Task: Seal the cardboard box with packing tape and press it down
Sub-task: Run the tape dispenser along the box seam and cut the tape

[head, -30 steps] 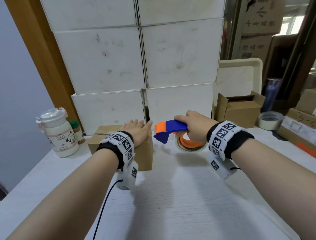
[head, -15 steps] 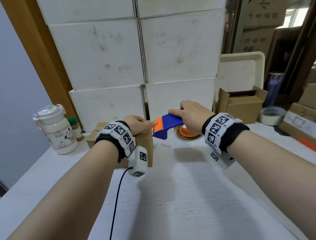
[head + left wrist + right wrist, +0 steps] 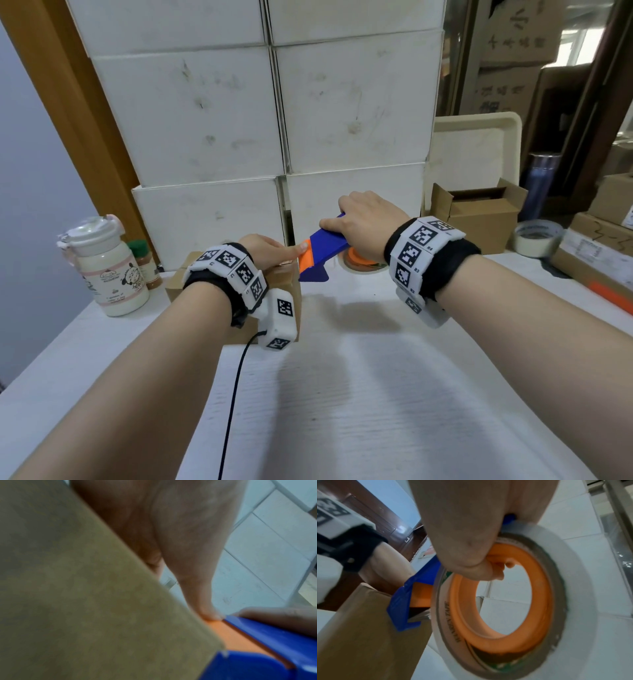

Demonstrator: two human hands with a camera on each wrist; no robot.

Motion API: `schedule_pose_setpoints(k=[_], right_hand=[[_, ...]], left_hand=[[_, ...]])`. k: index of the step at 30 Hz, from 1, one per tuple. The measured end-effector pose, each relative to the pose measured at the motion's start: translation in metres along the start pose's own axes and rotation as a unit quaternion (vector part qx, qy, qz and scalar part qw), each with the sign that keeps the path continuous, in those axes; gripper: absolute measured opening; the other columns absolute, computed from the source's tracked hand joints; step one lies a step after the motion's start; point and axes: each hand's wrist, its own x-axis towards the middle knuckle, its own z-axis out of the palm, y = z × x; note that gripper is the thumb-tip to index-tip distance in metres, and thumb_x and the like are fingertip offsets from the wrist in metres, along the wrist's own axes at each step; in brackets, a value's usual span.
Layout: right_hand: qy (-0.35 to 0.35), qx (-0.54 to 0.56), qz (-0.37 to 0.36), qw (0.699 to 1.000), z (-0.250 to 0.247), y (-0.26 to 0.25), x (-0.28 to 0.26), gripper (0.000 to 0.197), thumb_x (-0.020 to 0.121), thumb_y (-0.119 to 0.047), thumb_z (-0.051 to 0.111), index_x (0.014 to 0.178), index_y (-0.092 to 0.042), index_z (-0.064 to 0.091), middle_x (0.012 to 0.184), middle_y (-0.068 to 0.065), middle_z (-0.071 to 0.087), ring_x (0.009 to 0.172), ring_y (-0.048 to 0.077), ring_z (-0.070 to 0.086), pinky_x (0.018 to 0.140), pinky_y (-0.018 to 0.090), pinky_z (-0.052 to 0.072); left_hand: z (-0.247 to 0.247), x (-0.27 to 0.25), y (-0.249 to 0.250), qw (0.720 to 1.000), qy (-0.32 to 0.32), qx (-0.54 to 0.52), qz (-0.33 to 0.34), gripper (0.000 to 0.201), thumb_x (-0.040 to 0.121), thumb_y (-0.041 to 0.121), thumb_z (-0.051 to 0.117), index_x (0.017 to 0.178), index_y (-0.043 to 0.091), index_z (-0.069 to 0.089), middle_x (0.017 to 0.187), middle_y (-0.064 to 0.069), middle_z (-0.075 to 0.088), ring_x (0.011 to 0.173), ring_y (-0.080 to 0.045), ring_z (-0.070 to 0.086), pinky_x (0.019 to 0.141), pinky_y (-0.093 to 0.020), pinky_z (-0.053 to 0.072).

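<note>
white table: tape dispenser in right hand, touching box edge.

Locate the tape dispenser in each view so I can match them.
Head: tape dispenser at centre, gripped by the right hand.
Left wrist: blue-orange nose at bottom right.
Right wrist: roll fills the centre.
Shared landmark: the brown cardboard box it meets.

Blurred cardboard box, left hand fingertip touching tape dispenser
</note>
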Motion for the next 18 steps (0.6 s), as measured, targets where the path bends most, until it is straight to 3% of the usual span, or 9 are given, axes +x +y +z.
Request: schedule_pose_setpoints(k=[4,6,10,14,16,18], right_hand=[[-0.015,-0.013,-0.003,1.0,-0.002,0.0,0.002,0.034,0.094,-0.018,0.045,0.127,-0.024,0.05,0.089,0.003,0.035,0.08,0.021,0.033,0.072,0.031,0.025],[-0.018,-0.013,-0.003,1.0,-0.004,-0.002,0.003,0.033,0.093,-0.018,0.046,0.125,-0.024,0.052,0.088,0.003,0.036,0.08,0.022,0.035,0.072,0.031,0.026],[-0.025,-0.018,0.0,1.0,-0.007,-0.002,0.003,0.033,0.093,-0.017,0.047,0.124,-0.024,0.053,0.1,0.007,0.05,0.089,0.024,0.046,0.074,0.031,0.028],[-0.047,-0.071,-0.044,0.995,-0.003,-0.019,0.003,0.025,0.089,-0.02,0.052,0.113,-0.021,0.06,0.107,0.006,0.054,0.103,0.026,0.049,0.086,0.035,0.037],[-0.046,-0.055,-0.022,0.997,-0.002,-0.02,0.003,0.028,0.087,-0.02,0.053,0.114,-0.022,0.059,0.109,0.007,0.054,0.105,0.027,0.049,0.086,0.035,0.036],[-0.035,-0.04,-0.008,0.999,-0.002,-0.015,0.004,0.031,0.086,-0.02,0.052,0.115,-0.023,0.059,0.106,0.007,0.054,0.102,0.028,0.05,0.082,0.035,0.036]], left_hand=[[0.002,0.002,0.0,1.0,0.008,0.003,-0.007,0.062,0.072,0.078,0.05,0.104,0.027,0.068,0.097,0.003,0.068,0.093,-0.018,0.063,0.083,-0.029,0.049],[0.002,0.001,0.001,1.0,0.011,0.0,-0.012,0.061,0.072,0.077,0.051,0.103,0.026,0.067,0.097,0.003,0.068,0.091,-0.018,0.063,0.08,-0.029,0.049],[0.003,0.003,0.002,1.0,0.017,-0.011,-0.018,0.063,0.071,0.076,0.054,0.102,0.023,0.068,0.091,0.003,0.068,0.089,-0.018,0.064,0.078,-0.028,0.049],[0.012,0.0,0.006,0.998,0.045,-0.018,-0.046,0.058,0.065,0.062,0.073,0.099,0.016,0.065,0.098,-0.002,0.068,0.095,-0.022,0.064,0.088,-0.034,0.053],[0.01,-0.002,0.007,0.997,0.045,-0.029,-0.054,0.055,0.069,0.061,0.071,0.102,0.017,0.064,0.1,-0.001,0.066,0.095,-0.021,0.062,0.084,-0.031,0.051],[0.005,-0.005,0.006,0.996,0.028,-0.058,-0.065,0.064,0.068,0.07,0.064,0.106,0.018,0.064,0.102,-0.002,0.066,0.094,-0.022,0.062,0.082,-0.03,0.048]])
